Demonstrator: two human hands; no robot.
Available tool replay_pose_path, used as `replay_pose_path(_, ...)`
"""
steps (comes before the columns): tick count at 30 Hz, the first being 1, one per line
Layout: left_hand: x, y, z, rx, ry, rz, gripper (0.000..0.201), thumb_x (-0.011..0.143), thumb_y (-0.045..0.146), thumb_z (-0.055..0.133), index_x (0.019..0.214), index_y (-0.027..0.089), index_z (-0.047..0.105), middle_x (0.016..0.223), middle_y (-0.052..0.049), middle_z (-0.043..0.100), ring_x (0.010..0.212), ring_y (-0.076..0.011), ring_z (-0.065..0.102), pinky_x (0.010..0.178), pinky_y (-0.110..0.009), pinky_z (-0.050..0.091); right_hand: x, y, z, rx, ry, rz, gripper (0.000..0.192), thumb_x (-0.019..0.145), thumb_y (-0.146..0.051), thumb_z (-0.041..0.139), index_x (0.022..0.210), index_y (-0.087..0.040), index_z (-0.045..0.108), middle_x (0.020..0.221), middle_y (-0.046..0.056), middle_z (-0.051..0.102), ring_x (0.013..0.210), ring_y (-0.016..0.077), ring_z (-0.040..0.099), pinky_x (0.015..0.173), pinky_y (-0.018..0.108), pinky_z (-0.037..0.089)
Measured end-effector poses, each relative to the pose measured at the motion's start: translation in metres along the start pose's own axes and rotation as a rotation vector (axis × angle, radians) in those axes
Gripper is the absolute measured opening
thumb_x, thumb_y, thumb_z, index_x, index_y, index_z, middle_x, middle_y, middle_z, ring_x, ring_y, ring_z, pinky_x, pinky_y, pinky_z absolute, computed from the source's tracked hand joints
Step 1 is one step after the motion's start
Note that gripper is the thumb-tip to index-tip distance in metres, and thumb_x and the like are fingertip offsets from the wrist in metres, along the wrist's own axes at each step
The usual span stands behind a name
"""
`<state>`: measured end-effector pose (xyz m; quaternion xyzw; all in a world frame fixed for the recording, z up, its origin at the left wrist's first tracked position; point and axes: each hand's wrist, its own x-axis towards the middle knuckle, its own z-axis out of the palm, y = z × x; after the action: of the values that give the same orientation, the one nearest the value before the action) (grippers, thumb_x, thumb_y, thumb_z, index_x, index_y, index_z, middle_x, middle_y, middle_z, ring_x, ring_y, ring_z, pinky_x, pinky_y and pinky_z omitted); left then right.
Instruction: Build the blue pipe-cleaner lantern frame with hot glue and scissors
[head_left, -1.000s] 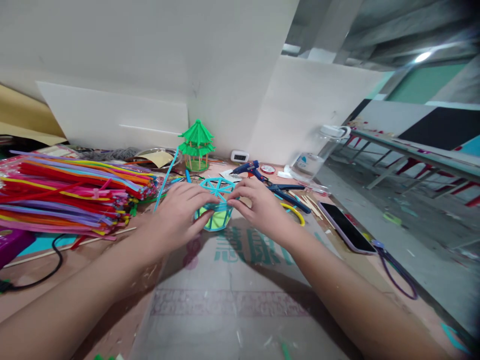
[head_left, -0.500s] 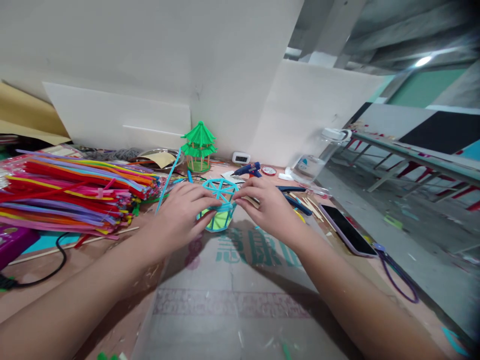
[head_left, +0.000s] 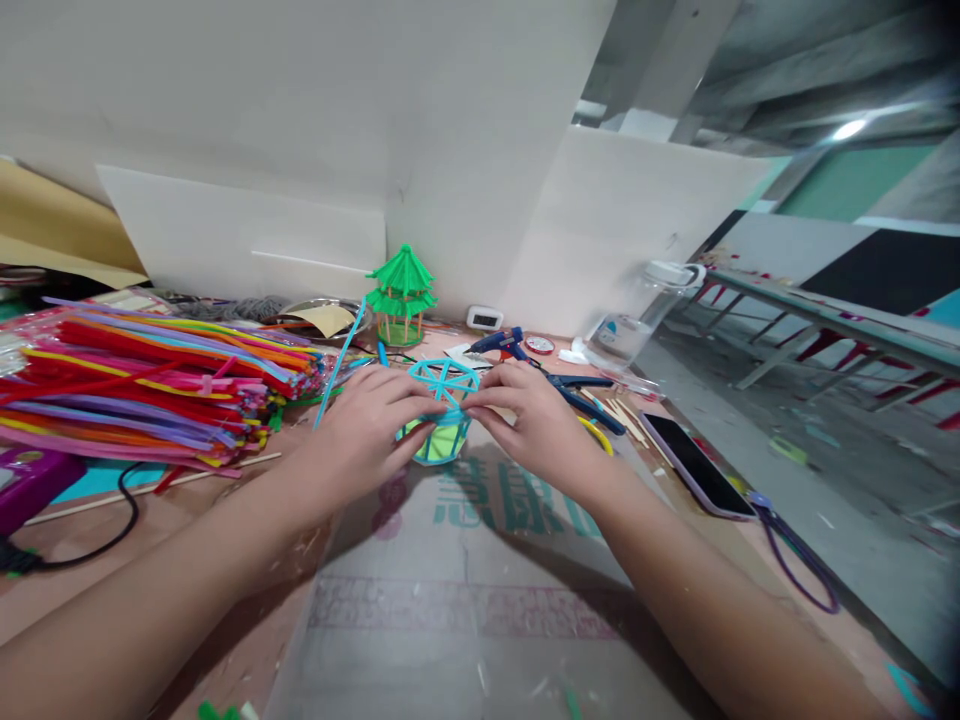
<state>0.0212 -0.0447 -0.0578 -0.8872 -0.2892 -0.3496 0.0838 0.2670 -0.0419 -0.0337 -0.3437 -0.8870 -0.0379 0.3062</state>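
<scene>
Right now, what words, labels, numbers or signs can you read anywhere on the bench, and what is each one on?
Nothing reads clearly enough to quote.
Clear mat: large teal characters under the right hand, partly covered and blurred; a faded red line of print below, unreadable.
White digital display by the wall: digits too small.
Water bottle: blue mark, unreadable.
Phone: screen dark.

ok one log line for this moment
left hand: grip on teal pipe-cleaner frame | right hand: pinching frame rim | frame: on mat | pipe-cleaner bundle: left of hands
</scene>
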Motion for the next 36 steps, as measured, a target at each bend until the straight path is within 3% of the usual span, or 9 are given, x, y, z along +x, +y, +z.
replay_pose_path(10,0.0,-0.002,0.001,-0.015,-0.021,0.01,0.017,0.1,0.02,0.06,0.112,0.022,0.072,0.109,-0.006,0.076,0.103,-0.0257,0.064,0.094,-0.043,0.044,-0.001,-0.004,0.004,0.037,-0.008,0.051,0.021,0.099,-0.024,0.065,0.114,-0.016,0.078,0.111,0.015,0.068,0.105,0.0291,0.064,0.094,0.047,0.053)
replay_pose_path(21,-0.001,-0.002,0.003,0.001,0.011,-0.023,0.023,0.101,0.026,0.06,0.121,0.019,0.07,0.115,-0.009,0.075,0.11,-0.0276,0.064,0.097,-0.044,0.044,0.001,0.0,0.001,0.071,0.102,0.067,0.01,0.098,-0.021,0.067,0.101,-0.019,0.076,0.104,0.01,0.07,0.103,0.0266,0.066,0.094,0.045,0.052)
replay_pose_path(27,-0.002,-0.002,0.003,-0.009,-0.02,-0.049,0.031,0.101,0.028,0.059,0.13,0.02,0.065,0.119,-0.009,0.074,0.112,-0.0288,0.065,0.099,-0.045,0.044,0.001,-0.006,0.013,0.078,0.128,0.032,0.015,0.098,-0.022,0.068,0.106,-0.017,0.078,0.104,0.011,0.068,0.1,0.0262,0.065,0.088,0.042,0.053)
replay_pose_path(36,-0.002,-0.001,0.004,-0.047,-0.013,-0.045,0.03,0.101,0.027,0.061,0.13,0.023,0.064,0.119,-0.008,0.074,0.112,-0.0267,0.066,0.099,-0.043,0.044,0.0,-0.011,0.023,0.098,0.115,0.09,0.006,0.096,-0.022,0.07,0.096,-0.019,0.076,0.106,0.009,0.069,0.102,0.0251,0.064,0.093,0.043,0.051)
